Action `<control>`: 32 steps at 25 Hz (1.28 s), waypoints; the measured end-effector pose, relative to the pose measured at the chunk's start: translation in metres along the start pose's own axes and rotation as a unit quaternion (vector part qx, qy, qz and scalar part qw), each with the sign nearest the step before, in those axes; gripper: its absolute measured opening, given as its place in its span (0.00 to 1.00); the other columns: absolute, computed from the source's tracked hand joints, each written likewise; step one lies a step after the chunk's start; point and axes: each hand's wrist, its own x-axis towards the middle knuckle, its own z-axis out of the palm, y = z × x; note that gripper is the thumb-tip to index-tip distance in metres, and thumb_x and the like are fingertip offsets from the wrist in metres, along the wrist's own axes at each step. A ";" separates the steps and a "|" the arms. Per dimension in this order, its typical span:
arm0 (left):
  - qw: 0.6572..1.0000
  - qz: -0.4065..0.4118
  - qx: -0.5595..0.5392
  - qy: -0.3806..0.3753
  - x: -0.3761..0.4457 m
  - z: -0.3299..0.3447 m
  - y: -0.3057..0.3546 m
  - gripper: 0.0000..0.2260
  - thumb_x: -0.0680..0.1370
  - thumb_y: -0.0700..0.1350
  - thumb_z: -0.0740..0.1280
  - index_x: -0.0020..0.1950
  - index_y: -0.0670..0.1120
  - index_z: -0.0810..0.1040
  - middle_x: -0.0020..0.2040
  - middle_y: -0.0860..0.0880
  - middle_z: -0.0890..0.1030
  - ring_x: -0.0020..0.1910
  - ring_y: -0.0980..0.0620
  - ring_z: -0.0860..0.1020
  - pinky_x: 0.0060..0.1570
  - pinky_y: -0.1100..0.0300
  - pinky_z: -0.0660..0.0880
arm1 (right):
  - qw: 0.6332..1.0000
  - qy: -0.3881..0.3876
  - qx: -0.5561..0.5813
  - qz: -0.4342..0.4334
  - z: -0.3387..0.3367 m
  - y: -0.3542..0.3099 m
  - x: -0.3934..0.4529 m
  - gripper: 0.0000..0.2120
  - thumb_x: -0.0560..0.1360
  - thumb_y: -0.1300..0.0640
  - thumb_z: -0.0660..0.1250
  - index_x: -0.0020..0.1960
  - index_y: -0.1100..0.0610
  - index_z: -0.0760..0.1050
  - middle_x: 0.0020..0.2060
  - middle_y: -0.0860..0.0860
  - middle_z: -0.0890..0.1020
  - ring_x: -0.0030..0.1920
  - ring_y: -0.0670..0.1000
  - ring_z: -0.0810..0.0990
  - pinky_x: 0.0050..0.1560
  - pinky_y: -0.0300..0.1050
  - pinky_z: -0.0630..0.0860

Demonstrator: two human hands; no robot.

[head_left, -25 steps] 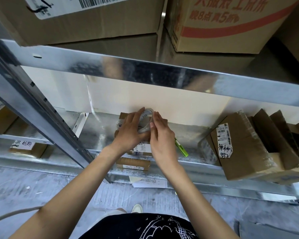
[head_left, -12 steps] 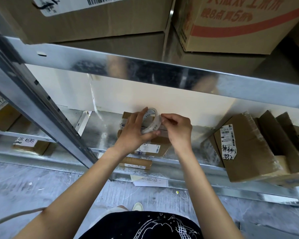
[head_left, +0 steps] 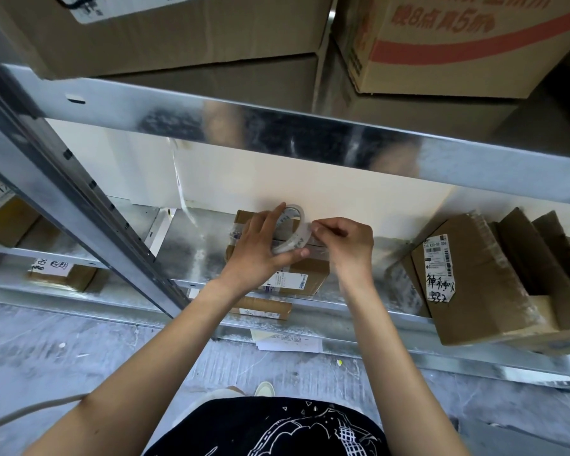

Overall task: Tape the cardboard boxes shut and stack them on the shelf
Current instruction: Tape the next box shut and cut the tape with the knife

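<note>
- A roll of clear tape (head_left: 290, 230) was held by the left hand (head_left: 257, 255) over a small cardboard box (head_left: 305, 274) on the metal shelf (head_left: 191, 245).
- The tape's loose end was pinched by the right hand (head_left: 346, 243).

Both bare forearms reached forward and up, converging toward the middle. Left hand (head_left: 260, 255) gripped a clear, ring-shaped roll of plastic packing tape (head_left: 290, 230), index finger extended along its upper rim, thumb underneath. Right hand (head_left: 346, 243) sat just beside it, fingers curled, fingertips pinching the roll's free end.
</note>
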 end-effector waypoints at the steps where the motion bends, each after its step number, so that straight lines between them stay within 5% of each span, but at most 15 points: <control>1: 1.000 0.000 -0.003 0.000 0.000 0.000 -0.001 0.40 0.69 0.66 0.68 0.76 0.54 0.56 0.68 0.50 0.65 0.66 0.50 0.64 0.57 0.59 0.64 | 1.000 -0.003 -0.010 -0.007 -0.001 -0.001 0.001 0.11 0.70 0.63 0.73 0.34 0.49 0.80 0.32 0.45 0.83 0.38 0.48 0.82 0.47 0.44 0.79; 5: 1.000 0.000 -0.002 -0.001 0.001 0.000 -0.001 0.41 0.68 0.68 0.66 0.76 0.54 0.56 0.69 0.50 0.65 0.67 0.51 0.64 0.56 0.59 0.64 | 0.993 -0.046 -0.102 -0.034 -0.004 -0.005 0.007 0.06 0.73 0.61 0.70 0.38 0.54 0.79 0.34 0.46 0.82 0.37 0.42 0.79 0.43 0.36 0.73; 11: 1.000 0.012 0.014 0.011 0.001 0.003 -0.001 0.39 0.70 0.63 0.69 0.76 0.52 0.57 0.69 0.49 0.66 0.67 0.51 0.64 0.58 0.60 0.64 | 0.961 -0.104 -0.240 -0.087 -0.002 0.003 0.007 0.03 0.79 0.61 0.60 0.46 0.56 0.70 0.43 0.50 0.75 0.45 0.50 0.73 0.43 0.40 0.65; 15: 1.000 0.005 0.005 0.019 0.002 0.004 -0.002 0.39 0.71 0.61 0.70 0.76 0.52 0.57 0.69 0.50 0.66 0.67 0.52 0.64 0.57 0.61 0.63 | 0.982 -0.068 -0.128 -0.124 0.002 0.011 -0.001 0.03 0.78 0.63 0.63 0.46 0.56 0.71 0.43 0.51 0.76 0.46 0.52 0.76 0.48 0.47 0.74; 19: 1.000 0.012 0.017 0.013 0.000 0.004 -0.001 0.41 0.68 0.66 0.69 0.76 0.53 0.58 0.69 0.49 0.66 0.67 0.51 0.64 0.59 0.60 0.63 | 0.998 -0.008 -0.022 -0.051 0.000 0.010 -0.001 0.09 0.73 0.63 0.70 0.53 0.57 0.78 0.40 0.45 0.81 0.42 0.42 0.79 0.49 0.34 0.75; 23: 1.000 0.009 0.016 0.016 0.000 0.004 -0.001 0.41 0.68 0.64 0.71 0.75 0.52 0.59 0.68 0.49 0.66 0.67 0.51 0.64 0.60 0.60 0.62 | 0.995 0.028 -0.074 -0.057 0.006 0.006 0.000 0.06 0.73 0.65 0.68 0.42 0.58 0.83 0.38 0.49 0.84 0.40 0.43 0.79 0.44 0.31 0.70; 26: 0.999 0.016 0.024 0.029 -0.001 0.004 0.001 0.41 0.67 0.66 0.68 0.75 0.50 0.60 0.68 0.48 0.67 0.66 0.51 0.64 0.59 0.60 0.63 | 0.979 0.065 -0.167 -0.094 0.015 0.008 -0.006 0.05 0.76 0.65 0.64 0.44 0.61 0.78 0.43 0.54 0.81 0.44 0.51 0.76 0.42 0.34 0.62; 32: 0.999 -0.003 0.004 0.032 0.000 0.003 0.003 0.37 0.72 0.58 0.70 0.76 0.51 0.58 0.68 0.49 0.66 0.67 0.53 0.64 0.58 0.61 0.64 | 0.979 -0.001 -0.150 -0.135 0.015 0.006 -0.014 0.04 0.79 0.66 0.59 0.46 0.62 0.71 0.44 0.54 0.74 0.44 0.50 0.69 0.42 0.36 0.59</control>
